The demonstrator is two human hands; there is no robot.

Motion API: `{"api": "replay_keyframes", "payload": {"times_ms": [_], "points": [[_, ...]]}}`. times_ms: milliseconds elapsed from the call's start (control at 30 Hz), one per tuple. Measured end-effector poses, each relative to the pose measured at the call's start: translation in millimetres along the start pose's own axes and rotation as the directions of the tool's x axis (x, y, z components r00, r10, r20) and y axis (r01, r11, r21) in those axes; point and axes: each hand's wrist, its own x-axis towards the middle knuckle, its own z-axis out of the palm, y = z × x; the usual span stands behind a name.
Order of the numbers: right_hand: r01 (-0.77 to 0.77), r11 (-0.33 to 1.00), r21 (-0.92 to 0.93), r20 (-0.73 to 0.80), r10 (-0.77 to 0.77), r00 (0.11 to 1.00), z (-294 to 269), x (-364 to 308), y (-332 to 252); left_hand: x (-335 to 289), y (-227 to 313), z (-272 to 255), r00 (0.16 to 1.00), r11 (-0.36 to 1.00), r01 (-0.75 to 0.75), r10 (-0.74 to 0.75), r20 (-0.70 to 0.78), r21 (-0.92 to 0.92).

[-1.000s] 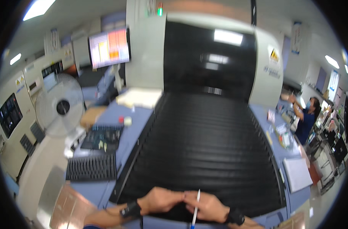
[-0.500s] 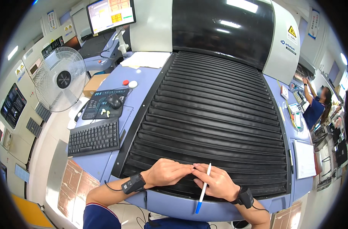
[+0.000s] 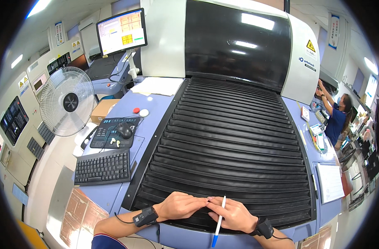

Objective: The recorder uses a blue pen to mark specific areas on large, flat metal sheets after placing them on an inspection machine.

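Note:
A white pen [image 3: 219, 224] with a blue end lies slanted across my right hand [image 3: 237, 216], caught between thumb and fingers, its dark tip pointing away from me. My left hand [image 3: 177, 206] is closed, its fingers pressed together and their tips touching the fingertips of the right. Whether anything sits in the left fingers is hidden. Both hands are over the near end of a black ridged bellows cover [image 3: 226, 137] on a large machine. Each wrist wears a black strapped device.
Left of the bellows are a black keyboard [image 3: 103, 167], a mouse [image 3: 124, 130] on a dark pad, and red and white buttons. A fan [image 3: 69, 101] and a monitor [image 3: 122, 31] stand farther off. Papers [image 3: 330, 182] lie at right; beyond, a person [image 3: 338, 118] reaches up.
The view has tilted up slightly, so the machine and my hands appear lower. My hands keep the same pose, with the pen still in the right. The person at right has moved their arms.

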Motion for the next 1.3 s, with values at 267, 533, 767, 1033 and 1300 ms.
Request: {"api": "replay_keyframes", "payload": {"times_ms": [267,533,767,1033,1300], "points": [[-0.008,1.0,-0.007,-0.013,0.008,1.0,2,-2,1,-1,-2,2,1.0,1.0,-0.013,0.013,-0.019,-0.001],[-0.033,0.985,-0.168,-0.09,0.017,0.996,-18,1,7,18,-8,-26,0.991,0.98,0.124,-0.113,-0.077,0.156],[-0.227,0.847,-0.48,-0.331,0.065,0.941,-64,-4,45,5,-52,-59,0.823,0.736,0.567,-0.51,-0.249,0.368],[-0.314,0.863,-0.395,-0.318,0.192,0.929,-63,-16,63,-19,-63,-49,0.802,0.624,0.564,-0.57,-0.179,0.541],[-0.515,0.821,-0.246,-0.101,0.507,0.856,-41,-12,82,-13,-71,-42,0.737,0.682,0.663,-0.666,-0.112,0.308]]}}
